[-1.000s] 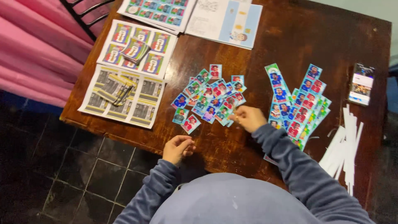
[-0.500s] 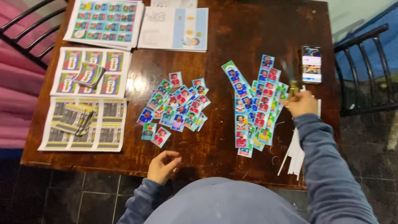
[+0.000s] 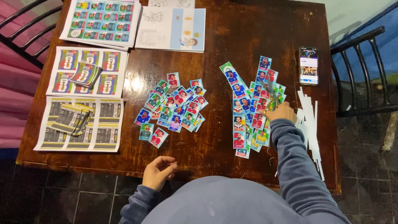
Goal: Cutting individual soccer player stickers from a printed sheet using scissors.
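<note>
My right hand rests on the near right part of a spread of colourful sticker strips. Its fingers are closed around what looks like a pair of grey scissors pointing away from me. My left hand hovers at the table's front edge, fingers loosely curled with nothing in them. It is nearest to a loose pile of single cut stickers in the middle of the dark wooden table.
White paper offcuts lie right of my right hand, and a phone lies beyond them. Uncut printed sheets with small card stacks fill the left side. More sheets lie at the back. Black metal chairs stand at both sides.
My right hand left the middle sticker pile and moved right onto the strips, then settled slightly nearer to me. The view shifted left and drew closer. My left hand stayed at the table edge.
</note>
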